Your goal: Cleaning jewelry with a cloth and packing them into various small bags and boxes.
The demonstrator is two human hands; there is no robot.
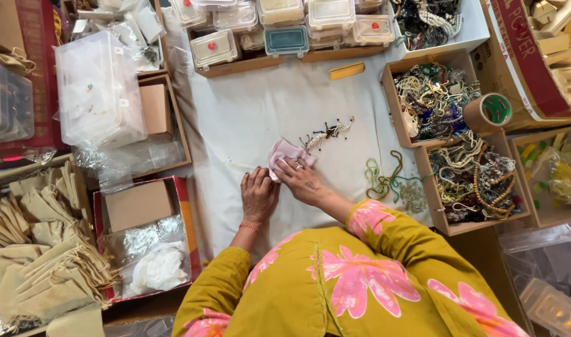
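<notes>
A small pink cloth pouch (287, 151) lies on the white cloth-covered table (248, 112). My right hand (304, 181), with a ring on one finger, presses its fingertips on the pouch's lower edge. My left hand (258, 195), an orange band at the wrist, rests flat beside it and touches the pouch's left corner. Just past the pouch lies a short brown and white beaded jewellery piece (326, 132), apart from both hands.
Cardboard boxes of tangled bead necklaces (432, 103) (476, 181) stand at the right, with a tape roll (488, 111) on their edge. Loose green bead strands (391, 181) lie nearby. Lidded plastic boxes (285, 39) line the far side. Beige drawstring pouches (42, 249) pile at the left.
</notes>
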